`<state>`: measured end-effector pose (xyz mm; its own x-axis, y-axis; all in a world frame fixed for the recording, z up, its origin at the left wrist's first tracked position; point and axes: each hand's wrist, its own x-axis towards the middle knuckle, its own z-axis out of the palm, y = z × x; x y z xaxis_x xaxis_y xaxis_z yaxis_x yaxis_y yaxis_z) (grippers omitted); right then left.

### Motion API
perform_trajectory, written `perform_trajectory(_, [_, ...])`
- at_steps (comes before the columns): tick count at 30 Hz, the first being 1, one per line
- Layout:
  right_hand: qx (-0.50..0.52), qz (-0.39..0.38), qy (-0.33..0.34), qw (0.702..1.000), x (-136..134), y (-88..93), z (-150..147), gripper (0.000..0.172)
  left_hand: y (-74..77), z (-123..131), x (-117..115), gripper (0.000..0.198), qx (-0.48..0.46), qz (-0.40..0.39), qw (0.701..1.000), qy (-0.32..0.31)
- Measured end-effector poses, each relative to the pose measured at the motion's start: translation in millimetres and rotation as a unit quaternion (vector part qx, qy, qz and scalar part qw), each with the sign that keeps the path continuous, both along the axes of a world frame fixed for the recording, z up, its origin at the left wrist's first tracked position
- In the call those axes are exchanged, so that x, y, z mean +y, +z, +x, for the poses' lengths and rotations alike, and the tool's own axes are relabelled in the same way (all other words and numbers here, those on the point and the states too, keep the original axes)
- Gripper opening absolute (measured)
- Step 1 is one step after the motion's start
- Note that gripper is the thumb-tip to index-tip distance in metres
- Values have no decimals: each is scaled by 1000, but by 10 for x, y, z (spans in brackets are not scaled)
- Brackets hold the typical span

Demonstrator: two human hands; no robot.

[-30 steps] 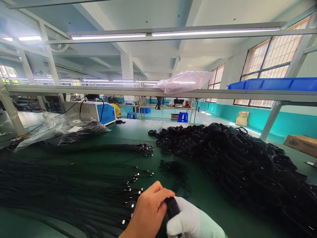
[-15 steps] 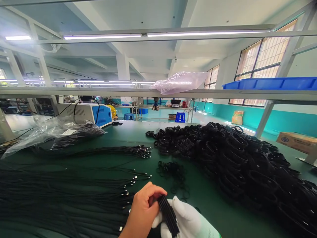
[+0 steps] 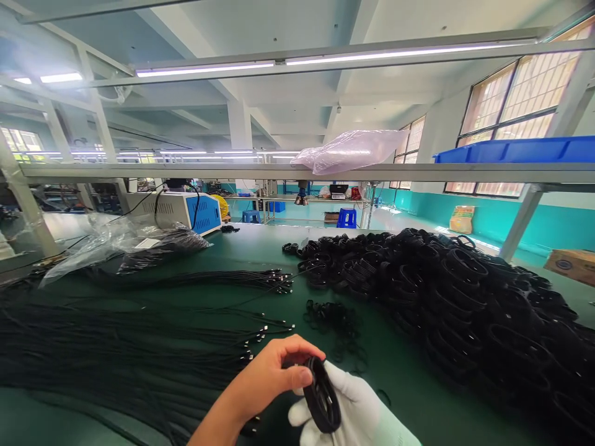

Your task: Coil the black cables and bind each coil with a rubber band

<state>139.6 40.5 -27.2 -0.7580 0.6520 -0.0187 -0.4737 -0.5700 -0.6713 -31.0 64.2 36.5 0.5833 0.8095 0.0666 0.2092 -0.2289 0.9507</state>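
Low in the middle of the head view, a black cable coil (image 3: 321,396), wound into a narrow oval, sits between my two hands. My bare left hand (image 3: 274,371) pinches its upper end with thumb and fingers. White-gloved, my right hand (image 3: 353,406) wraps the coil from the right and below, and part of its grip is hidden behind the cable. Just beyond my hands lies a loose cluster of thin black bands (image 3: 332,316). Long straight black cables (image 3: 139,359) with small pale connector ends spread to the left of my left hand.
A large heap of coiled black cables (image 3: 437,297) covers the right of the green table (image 3: 251,241). Another cable bundle (image 3: 242,280), a clear plastic bag (image 3: 134,244) and a blue-and-white machine (image 3: 186,210) are at left. Overhead, a shelf (image 3: 260,171) carries a blue tray (image 3: 520,150).
The coil has turned in my hands, so its open oval loop now faces me instead of its side strands. My left thumb has moved onto its near face. The view has shifted slightly left.
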Motion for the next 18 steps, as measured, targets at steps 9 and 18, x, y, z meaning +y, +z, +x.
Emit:
perform_trajectory(9, [-111, 119, -135, 977, -46, 111, 86, 55, -60, 109, -168, 20, 64, 64, 973, 213])
perform_trajectory(18, [-103, 128, -105, 981, -101, 101, 26, 52, -373, 195, -295, 31, -94, -134, 978, 132])
